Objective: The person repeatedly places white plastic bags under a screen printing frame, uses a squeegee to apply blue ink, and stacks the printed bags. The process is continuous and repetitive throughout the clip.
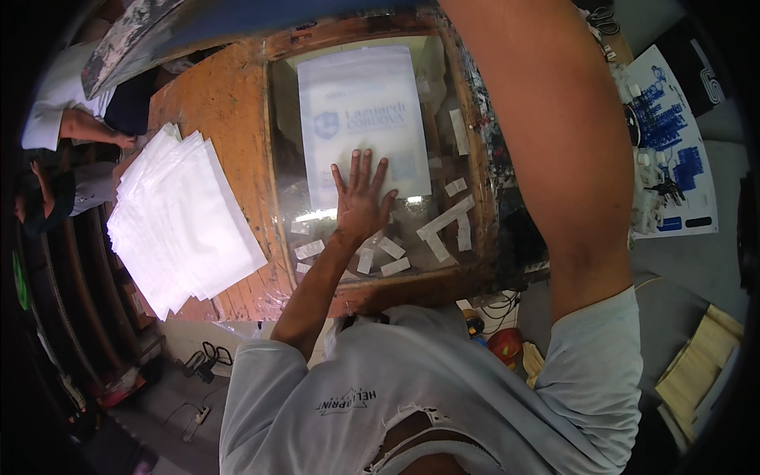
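My left hand (364, 194) lies flat with its fingers spread on the lower part of a thin white sheet (360, 75). Faint blue printing shows on the sheet, partly covered by my fingers. Under it is a glass panel (289, 178) set in a worn wooden frame (388, 293). My right arm (546, 119) reaches up past the upper edge, so its hand is out of the picture. To the left, a fanned pile of white sheets (190, 226) rests on the wooden tabletop (226, 107).
Pieces of pale tape (447, 218) are stuck around the glass. A blue panel with a stained edge (229, 24) hangs over the table's far side. Another person (79, 103) is at the far left. A blue-marked white board (677, 150) and clutter line the right.
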The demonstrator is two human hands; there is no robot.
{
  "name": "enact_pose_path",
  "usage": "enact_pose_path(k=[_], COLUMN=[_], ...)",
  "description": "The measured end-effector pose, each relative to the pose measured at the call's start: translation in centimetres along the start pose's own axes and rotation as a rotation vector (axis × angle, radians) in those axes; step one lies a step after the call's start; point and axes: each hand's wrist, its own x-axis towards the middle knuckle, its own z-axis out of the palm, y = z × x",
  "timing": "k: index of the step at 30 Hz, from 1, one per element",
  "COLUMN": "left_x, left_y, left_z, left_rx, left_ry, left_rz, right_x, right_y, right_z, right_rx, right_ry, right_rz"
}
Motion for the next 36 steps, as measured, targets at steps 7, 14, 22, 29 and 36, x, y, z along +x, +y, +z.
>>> enact_pose_path(k=[7, 14, 22, 29, 36], left_x=[0.3, -5.5, -9.6, -9.8, -9.2], left_y=[0.4, 4.7, 3.3, 2.1, 2.9], left_z=[-3.1, -14.8, -8.2, -4.7, -5.8], left_rx=[-0.137, -1.635, -2.113, -2.080, -2.020], left_ry=[0.031, 0.717, 0.381, 0.427, 0.404], left_rz=[-0.014, -0.313, -1.237, -1.327, -1.332], right_x=[0.4, -14.4, -25.7, -26.9, -26.4], right_y=[-0.4, -4.8, -5.5, -4.6, -3.6], right_z=[1.5, 13.7, 28.1, 29.9, 31.3], right_rx=[-0.018, -0.120, -0.203, 0.032, -0.007], right_ry=[0.009, 0.478, -0.105, -0.109, -0.053], right_rz=[0.067, -0.049, 0.120, 0.164, 0.110])
